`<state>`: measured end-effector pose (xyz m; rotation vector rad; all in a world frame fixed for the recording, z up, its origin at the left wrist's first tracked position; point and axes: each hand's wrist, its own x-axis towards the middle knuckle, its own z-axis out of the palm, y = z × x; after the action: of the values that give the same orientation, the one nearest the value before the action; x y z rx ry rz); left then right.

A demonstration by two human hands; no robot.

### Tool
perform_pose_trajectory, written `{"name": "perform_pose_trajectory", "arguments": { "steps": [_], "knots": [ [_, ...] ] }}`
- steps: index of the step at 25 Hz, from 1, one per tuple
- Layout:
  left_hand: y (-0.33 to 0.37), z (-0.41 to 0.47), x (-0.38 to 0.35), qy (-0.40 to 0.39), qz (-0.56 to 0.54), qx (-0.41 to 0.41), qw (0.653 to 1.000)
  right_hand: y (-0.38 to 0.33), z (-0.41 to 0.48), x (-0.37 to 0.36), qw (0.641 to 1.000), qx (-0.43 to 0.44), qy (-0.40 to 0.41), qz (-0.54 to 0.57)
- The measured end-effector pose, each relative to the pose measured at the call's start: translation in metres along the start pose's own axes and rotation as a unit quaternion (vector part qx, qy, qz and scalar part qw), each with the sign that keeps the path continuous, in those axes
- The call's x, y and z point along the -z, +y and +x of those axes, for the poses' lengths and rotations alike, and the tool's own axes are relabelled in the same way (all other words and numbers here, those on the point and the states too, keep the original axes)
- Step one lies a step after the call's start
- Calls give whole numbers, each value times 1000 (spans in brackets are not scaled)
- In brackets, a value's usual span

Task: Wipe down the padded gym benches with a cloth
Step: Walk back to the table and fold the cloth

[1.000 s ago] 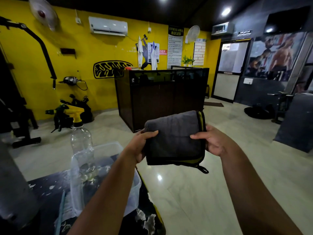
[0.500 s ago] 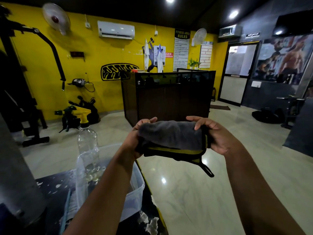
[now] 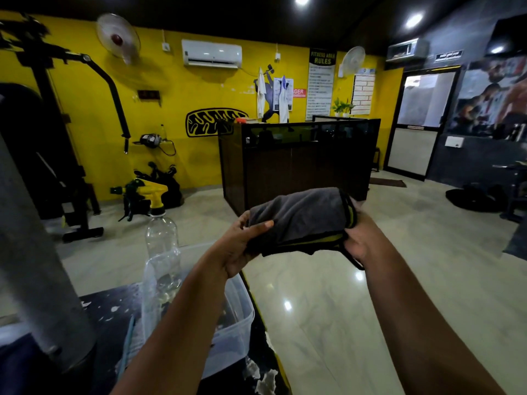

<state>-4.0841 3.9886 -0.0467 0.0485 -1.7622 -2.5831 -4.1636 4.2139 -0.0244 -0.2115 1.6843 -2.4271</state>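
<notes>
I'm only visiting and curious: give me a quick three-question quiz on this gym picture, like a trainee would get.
1. True or false: the left hand and the right hand both hold the grey cloth.
2. Multiple choice: the trigger head of the spray bottle is A) red, B) yellow, C) white.
3. Short answer: is the grey cloth touching a bench?

Key
1. True.
2. B.
3. No, it is held up in the air.
</notes>
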Motion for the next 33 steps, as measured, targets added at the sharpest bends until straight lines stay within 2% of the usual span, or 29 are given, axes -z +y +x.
{"name": "perform_pose_trajectory", "arguments": {
  "steps": [3, 5, 7, 8, 10, 12, 13, 15, 17, 19, 21, 24, 28, 30, 33],
  "knots": [
    [4, -8, -2, 36, -63, 42, 996, 7, -9, -9, 994, -71, -11, -85],
    [2, -10, 0, 35, -71, 59, 995, 3, -16, -8, 995, -96, -12, -24],
    [3, -12, -1, 29, -95, 36, 994, -5, -18, 1, 991, -103, -26, 79],
    [4, -12, 0, 37, -109, 14, 993, -8, -19, 3, 990, -108, -32, 89],
    [9, -14, -2, 47, -75, -12, 996, -11, -20, 1, 989, -125, -72, 21],
    [13, -19, -6, 57, 20, -4, 998, -10, -15, -4, 987, -118, -95, -55],
    [15, -22, -8, 81, 53, 15, 995, -9, -14, -7, 986, -100, -107, -82],
    [17, -25, -4, 149, 45, 33, 987, -8, -12, -10, 983, -76, -128, -104],
    [18, -26, 1, 173, -42, -6, 984, -6, -10, -8, 981, -76, -162, -79],
    [21, -28, 5, 164, -118, -70, 977, -3, -9, -7, 977, -78, -200, -19],
    [23, -32, 9, 157, -119, -104, 975, 3, -6, -8, 976, -81, -203, 22],
    [29, -48, 14, 131, -29, -100, 986, 19, 0, -21, 976, -95, -189, 50],
    [37, -73, 44, 149, 65, -65, 984, 38, 0, -49, 963, -124, -238, 21],
    [35, -84, 68, 166, 113, -40, 979, 47, 1, -70, 962, -126, -241, -39],
    [24, -99, 103, 234, 274, 21, 933, 71, 6, -101, 948, -124, -220, -193]
  ]
}}
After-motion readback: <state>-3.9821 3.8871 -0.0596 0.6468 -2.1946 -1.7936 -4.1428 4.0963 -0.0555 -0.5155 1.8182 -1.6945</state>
